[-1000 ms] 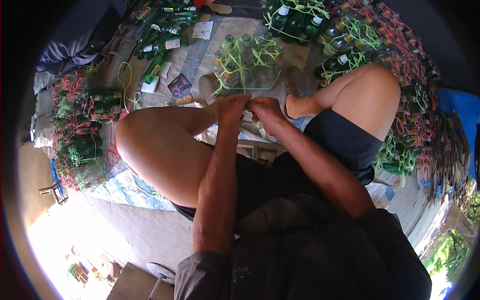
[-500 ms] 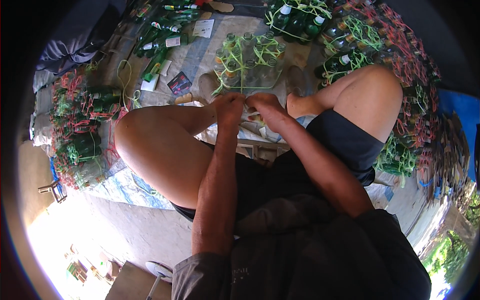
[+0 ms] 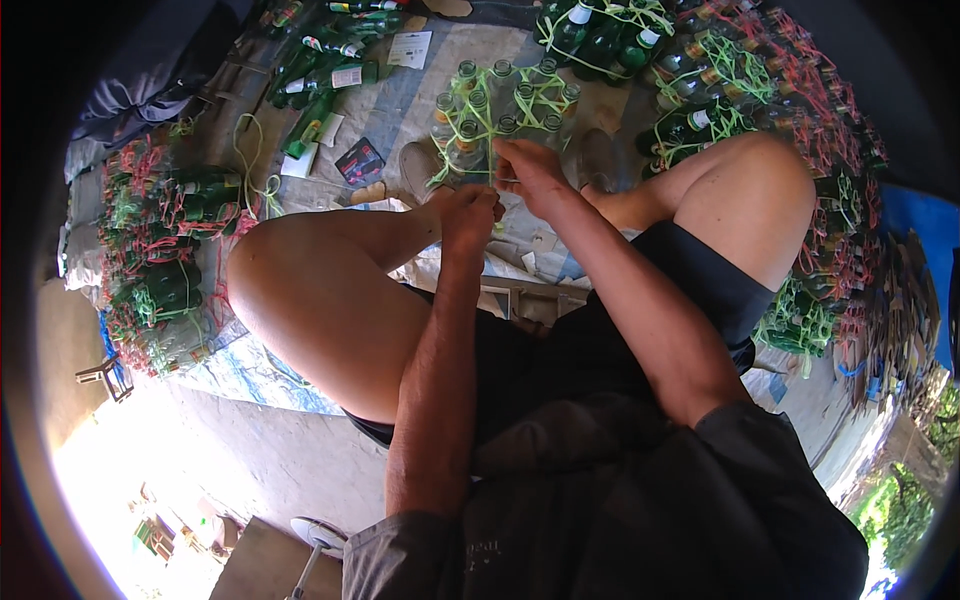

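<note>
A cluster of several green glass bottles [image 3: 505, 105] stands between my feet, laced together with yellow-green cord [image 3: 470, 135]. My left hand [image 3: 468, 212] is closed near the cluster's front edge, pinching a strand of that cord. My right hand [image 3: 528, 168] is just above it, fingers closed on the same cord at the bottles' near side. Both forearms reach out between my bare knees.
Tied bottle bundles with red and green cord are piled at the left [image 3: 160, 250] and along the right [image 3: 800, 130]. Loose green bottles [image 3: 320, 75] and paper labels [image 3: 410, 48] lie on the grey mat. A small wooden stool [image 3: 520, 300] is under me.
My hands have moved up and apart at the cluster, the right hand rising toward the bottles while the left stays lower on the cord.
</note>
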`<action>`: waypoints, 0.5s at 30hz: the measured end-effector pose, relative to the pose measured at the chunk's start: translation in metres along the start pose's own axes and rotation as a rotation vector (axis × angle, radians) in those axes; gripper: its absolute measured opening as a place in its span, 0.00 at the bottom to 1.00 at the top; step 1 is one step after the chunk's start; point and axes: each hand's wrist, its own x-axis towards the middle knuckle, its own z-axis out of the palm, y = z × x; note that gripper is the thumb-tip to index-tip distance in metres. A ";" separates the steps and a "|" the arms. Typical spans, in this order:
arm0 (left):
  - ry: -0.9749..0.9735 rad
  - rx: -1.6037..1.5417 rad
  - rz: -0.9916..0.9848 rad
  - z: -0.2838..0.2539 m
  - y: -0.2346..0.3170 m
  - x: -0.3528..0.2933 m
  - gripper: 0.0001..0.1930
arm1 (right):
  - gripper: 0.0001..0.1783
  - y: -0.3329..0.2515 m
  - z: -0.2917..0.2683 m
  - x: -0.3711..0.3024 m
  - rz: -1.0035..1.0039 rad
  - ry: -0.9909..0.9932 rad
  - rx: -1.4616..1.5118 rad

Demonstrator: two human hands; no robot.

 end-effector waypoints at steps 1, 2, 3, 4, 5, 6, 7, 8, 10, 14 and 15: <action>-0.019 0.023 0.001 0.000 0.000 0.000 0.10 | 0.14 0.001 0.002 0.001 -0.012 0.032 0.031; -0.020 0.022 -0.001 0.001 0.000 0.000 0.10 | 0.13 0.002 0.004 0.001 -0.024 0.064 0.062; -0.023 -0.001 0.009 0.003 -0.001 0.000 0.10 | 0.13 0.002 0.004 0.001 -0.023 0.067 0.062; -0.022 -0.022 0.018 0.003 -0.001 -0.002 0.11 | 0.11 0.004 0.005 0.000 -0.044 0.092 0.073; -0.022 -0.021 0.015 0.004 0.000 -0.004 0.11 | 0.10 0.005 0.006 -0.002 -0.065 0.117 0.085; 0.019 -0.044 0.024 0.006 0.000 -0.006 0.11 | 0.10 0.005 0.005 -0.004 -0.063 0.119 0.086; 0.061 -0.068 0.037 0.006 0.000 -0.006 0.10 | 0.09 0.005 0.005 -0.005 -0.090 0.115 0.080; 0.060 -0.067 0.038 0.006 -0.001 -0.005 0.10 | 0.09 0.004 0.004 -0.006 -0.116 0.112 0.073; 0.034 -0.097 0.071 0.001 -0.004 -0.004 0.10 | 0.09 0.005 0.005 -0.011 -0.117 0.115 0.062; 0.006 -0.140 0.017 0.000 -0.005 -0.001 0.09 | 0.09 0.007 -0.003 -0.020 -0.112 0.089 -0.046; 0.025 -0.122 -0.012 0.001 -0.005 -0.001 0.09 | 0.09 0.010 -0.005 -0.023 -0.115 0.091 -0.047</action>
